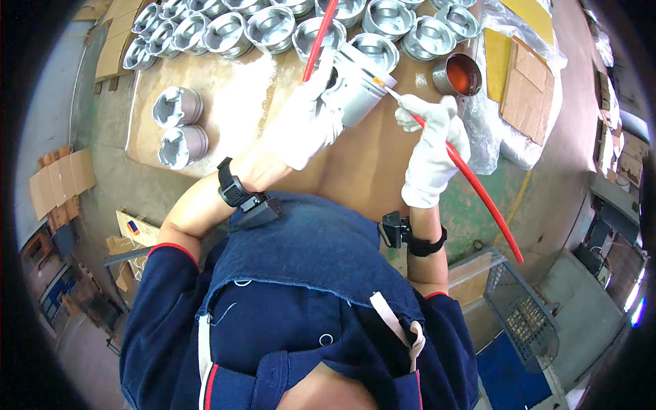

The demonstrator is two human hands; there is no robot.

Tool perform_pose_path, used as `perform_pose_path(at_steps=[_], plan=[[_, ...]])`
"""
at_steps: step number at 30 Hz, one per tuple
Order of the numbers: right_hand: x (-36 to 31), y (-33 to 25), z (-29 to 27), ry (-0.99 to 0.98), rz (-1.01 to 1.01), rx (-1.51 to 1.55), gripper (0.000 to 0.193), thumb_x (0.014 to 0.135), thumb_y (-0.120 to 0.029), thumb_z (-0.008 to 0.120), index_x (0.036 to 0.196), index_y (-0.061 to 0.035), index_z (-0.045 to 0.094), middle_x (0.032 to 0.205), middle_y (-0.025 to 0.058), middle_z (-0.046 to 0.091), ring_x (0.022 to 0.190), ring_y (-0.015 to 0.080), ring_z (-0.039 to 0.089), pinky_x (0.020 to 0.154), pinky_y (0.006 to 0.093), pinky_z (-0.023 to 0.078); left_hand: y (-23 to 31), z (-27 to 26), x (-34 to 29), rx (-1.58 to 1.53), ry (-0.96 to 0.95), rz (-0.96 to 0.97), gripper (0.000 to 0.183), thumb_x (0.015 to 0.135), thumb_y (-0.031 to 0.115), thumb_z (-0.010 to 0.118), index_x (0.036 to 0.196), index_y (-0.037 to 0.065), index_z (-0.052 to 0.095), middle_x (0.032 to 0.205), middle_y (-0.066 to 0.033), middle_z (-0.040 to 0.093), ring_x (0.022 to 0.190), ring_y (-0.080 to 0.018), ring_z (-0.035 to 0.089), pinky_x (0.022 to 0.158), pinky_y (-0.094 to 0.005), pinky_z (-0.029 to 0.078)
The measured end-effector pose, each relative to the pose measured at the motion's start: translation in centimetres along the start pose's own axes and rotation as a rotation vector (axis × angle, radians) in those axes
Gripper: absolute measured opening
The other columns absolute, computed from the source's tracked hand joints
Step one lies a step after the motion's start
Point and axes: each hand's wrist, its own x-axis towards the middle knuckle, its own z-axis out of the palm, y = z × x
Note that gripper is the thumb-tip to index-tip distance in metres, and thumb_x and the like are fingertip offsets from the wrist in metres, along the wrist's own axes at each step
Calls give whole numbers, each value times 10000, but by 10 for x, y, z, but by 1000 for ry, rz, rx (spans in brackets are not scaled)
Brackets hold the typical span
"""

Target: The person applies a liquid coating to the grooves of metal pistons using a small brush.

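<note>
My left hand (311, 126), in a white glove, is closed around a silver engine piston (362, 92), which is tilted over the table. A red rod (320, 41) rises from beside its thumb and fingers; whether that hand grips it too I cannot tell. In my gloved right hand (436, 143) is a thin brush with a long red handle (485, 195), pinched near its front. Its orange-yellow tip (380, 83) meets the grooved rim of the piston. Just beyond the right hand stands a metal cup (447, 76) with reddish-orange liquid (462, 75) inside.
Rows of silver pistons (270, 27) fill the far side of the brown tabletop (232, 89). Two more pistons (183, 126) stand at the left. Clear plastic wrap (485, 137) and cardboard pieces (526, 92) lie to the right. A grey wire basket (523, 307) is at lower right.
</note>
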Motion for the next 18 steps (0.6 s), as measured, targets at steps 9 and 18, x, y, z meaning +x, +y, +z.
perform_pose_path(at_steps=[9,18], plan=[[26,29,-16,149,517,139,526,1013,-435,561,791,30,661,689,127,685,533,154,597,510,264,439,15,-7,-6,144,-21,-14,381,884,306,729,1157,43,690,977,-48,704,862,-97,625,767,-270,513],[1,33,-48,6,322,-181,512,1019,-316,570,605,-33,673,529,37,556,501,128,531,491,308,378,2,34,26,1004,-306,-157,389,884,346,727,1129,45,712,894,-28,713,839,-88,622,768,-272,509]])
